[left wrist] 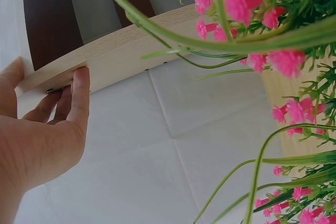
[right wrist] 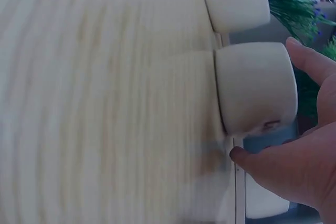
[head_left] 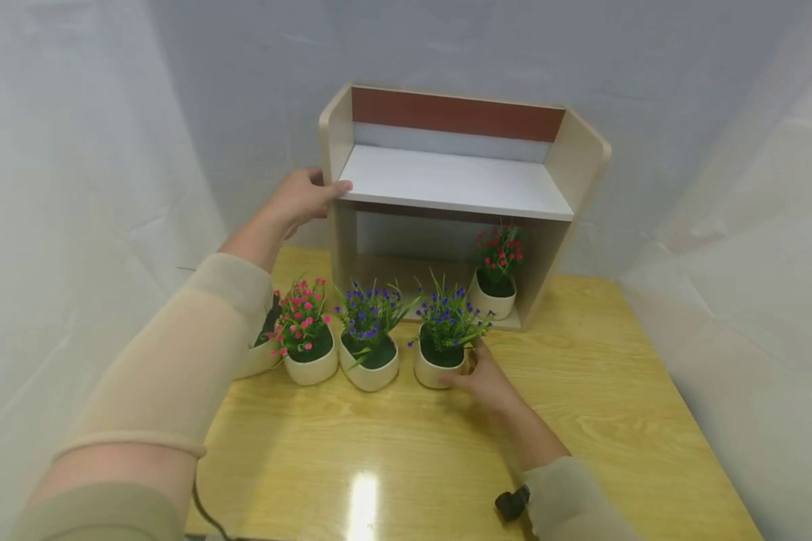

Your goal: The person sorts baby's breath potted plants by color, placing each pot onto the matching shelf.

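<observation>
My left hand (head_left: 304, 197) grips the left side panel of a small wooden shelf (head_left: 460, 184), its thumb over the front edge and its other fingers round the outer side. In the left wrist view the same hand (left wrist: 47, 135) holds the panel's edge. Down on the table, my right hand (head_left: 483, 379) is curled round a white pot with purple flowers (head_left: 440, 368), thumb in front. The right wrist view has this pot (right wrist: 257, 87) between the thumb and fingers of the hand (right wrist: 310, 156).
Left of that pot stand another purple-flowered pot (head_left: 371, 368), a pink-flowered pot (head_left: 311, 364) and a pot (head_left: 257, 361) partly behind my left sleeve. A red-flowered pot (head_left: 495, 293) stands in the shelf's lower right. The wooden table (head_left: 568, 383) has white sheeting around it.
</observation>
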### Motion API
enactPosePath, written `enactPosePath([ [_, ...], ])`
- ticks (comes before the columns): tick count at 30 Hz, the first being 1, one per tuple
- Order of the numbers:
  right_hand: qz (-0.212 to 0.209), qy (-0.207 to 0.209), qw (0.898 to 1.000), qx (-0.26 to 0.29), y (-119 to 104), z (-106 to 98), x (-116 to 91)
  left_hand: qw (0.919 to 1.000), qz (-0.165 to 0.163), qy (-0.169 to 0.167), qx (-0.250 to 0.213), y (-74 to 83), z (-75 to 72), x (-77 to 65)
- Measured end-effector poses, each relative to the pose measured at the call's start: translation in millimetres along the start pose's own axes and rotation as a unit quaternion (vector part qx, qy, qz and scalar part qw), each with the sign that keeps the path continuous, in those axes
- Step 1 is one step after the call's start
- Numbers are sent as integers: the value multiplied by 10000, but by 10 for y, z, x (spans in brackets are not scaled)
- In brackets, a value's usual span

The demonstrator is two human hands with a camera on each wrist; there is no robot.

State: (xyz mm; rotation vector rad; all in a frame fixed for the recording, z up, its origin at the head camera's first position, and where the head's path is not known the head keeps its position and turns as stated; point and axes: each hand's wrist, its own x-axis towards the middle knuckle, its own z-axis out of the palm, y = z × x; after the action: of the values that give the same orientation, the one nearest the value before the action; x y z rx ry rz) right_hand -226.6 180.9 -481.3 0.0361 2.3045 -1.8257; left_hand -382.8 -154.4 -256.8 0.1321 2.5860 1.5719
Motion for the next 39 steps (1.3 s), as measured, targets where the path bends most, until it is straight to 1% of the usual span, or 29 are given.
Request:
enactPosePath([
  [5,-411,213,9981,-400,18,89,19,10000,-42,15,79,17,14,-7],
  [7,-441,307,9974,-484,23,110,17,10000,-29,-8,78,30,18,-11],
  [11,-313,519,9958,-692,32,137,14,10000,19,-81,28,54,24,-20],
  [16,-194,697,9933,-898,60,159,32,9999,53,-117,15,49,27,-14],
  [23,-106,721,9913,-1096,62,176,33,9999,80,-88,109,36,17,-21],
  [26,-98,689,9919,-1067,63,178,33,9998,84,-78,148,27,12,-26],
  [28,-151,651,9932,-953,63,176,31,9998,82,-70,156,20,7,-27],
  [33,-154,492,9978,-411,46,173,11,9998,61,-74,154,6,3,-26],
  [35,-91,474,9984,-310,31,169,-2,9998,48,-76,179,6,2,-24],
  [39,-64,539,9980,-330,-9,144,-28,9998,58,-56,207,19,11,-21],
])
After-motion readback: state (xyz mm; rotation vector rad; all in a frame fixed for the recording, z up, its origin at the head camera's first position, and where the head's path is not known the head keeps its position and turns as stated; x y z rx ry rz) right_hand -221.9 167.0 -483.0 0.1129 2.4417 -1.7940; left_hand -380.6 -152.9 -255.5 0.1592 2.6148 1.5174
